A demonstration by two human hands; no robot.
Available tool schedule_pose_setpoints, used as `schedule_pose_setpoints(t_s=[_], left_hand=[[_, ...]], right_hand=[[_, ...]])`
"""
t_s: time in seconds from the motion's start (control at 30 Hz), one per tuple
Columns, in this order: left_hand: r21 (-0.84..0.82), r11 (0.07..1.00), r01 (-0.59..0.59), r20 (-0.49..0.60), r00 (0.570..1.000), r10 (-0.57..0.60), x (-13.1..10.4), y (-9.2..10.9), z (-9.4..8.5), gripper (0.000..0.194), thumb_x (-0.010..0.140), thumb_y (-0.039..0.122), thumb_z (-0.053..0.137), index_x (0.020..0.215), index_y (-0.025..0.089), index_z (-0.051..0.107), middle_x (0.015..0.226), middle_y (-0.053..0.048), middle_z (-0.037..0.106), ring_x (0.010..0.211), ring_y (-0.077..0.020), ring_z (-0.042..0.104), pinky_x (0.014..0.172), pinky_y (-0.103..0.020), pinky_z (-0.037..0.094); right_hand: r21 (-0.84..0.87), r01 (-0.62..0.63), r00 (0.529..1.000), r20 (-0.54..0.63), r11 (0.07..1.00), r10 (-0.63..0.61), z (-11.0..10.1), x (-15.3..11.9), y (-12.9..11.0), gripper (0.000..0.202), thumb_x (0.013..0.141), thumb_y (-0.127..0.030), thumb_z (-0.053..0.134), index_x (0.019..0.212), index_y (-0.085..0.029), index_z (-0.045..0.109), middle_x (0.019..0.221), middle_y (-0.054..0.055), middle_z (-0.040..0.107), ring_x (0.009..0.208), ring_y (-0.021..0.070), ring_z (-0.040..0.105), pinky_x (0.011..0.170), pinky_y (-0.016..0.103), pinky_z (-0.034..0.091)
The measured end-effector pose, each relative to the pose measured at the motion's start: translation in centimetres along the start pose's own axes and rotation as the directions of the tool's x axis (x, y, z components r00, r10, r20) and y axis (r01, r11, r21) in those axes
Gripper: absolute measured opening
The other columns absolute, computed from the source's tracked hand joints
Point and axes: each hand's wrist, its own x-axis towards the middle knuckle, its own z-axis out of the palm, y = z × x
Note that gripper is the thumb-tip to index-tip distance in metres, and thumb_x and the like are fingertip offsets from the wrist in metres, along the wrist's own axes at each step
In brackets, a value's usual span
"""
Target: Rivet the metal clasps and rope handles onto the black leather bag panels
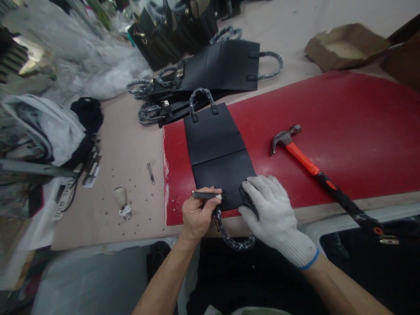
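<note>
Our left grip [201, 213] pinches a slim tool [206, 195] crosswise over the near end of the black bag [220, 154], stretched lengthwise away from us; our right grip [273, 209] half-curls on the bag's right edge, hold unclear.

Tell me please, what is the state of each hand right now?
Left hand: closed, holding a thin grey tool.
Right hand: gloved, resting on the black bag; whether it grips cannot be told.

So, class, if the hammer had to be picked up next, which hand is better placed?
Probably the right hand: gloved, it rests at the edge of the black bag, nearer the hammer; the left hand is farther off and holds a slim dark object.
</note>
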Motion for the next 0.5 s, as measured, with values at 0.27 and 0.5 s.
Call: schedule_pose_setpoints(t_s=[0.27, 0.5], left_hand=[[-0.052, 0.998, 0.035, -0.041, 0.998, -0.038, -0.12, 0.28, 0.29, 0.014, 0.089, 0.027, 0.076, 0.098, 0.017, 0.078, 0.096, -0.007, 0.084, 0.091, -0.0216, 0.081, 0.084, -0.031, 0.067], [0.018, 0.999, -0.044, -0.028, 0.999, 0.044, 0.03, -0.11, 0.70, 0.009, 0.092, 0.024, 0.073, 0.098, 0.018, 0.075, 0.096, -0.005, 0.083, 0.091, -0.0206, 0.081, 0.087, -0.032, 0.066]], right_hand=[[0.022, -0.014, 1.000, 0.006, 1.000, 0.014, 0.11, -0.01, -0.05, 0.049, 0.088, -0.033, 0.066, 0.131, -0.010, 0.066, 0.136, 0.018, 0.065, 0.130, 0.0394, 0.055, 0.120, 0.062, 0.035], [0.029, -0.012, 1.000, -0.001, 0.999, 0.012, 0.13, -0.03, 0.01, 0.048, 0.089, -0.033, 0.065, 0.131, -0.010, 0.066, 0.136, 0.018, 0.066, 0.129, 0.0396, 0.056, 0.119, 0.063, 0.036]])
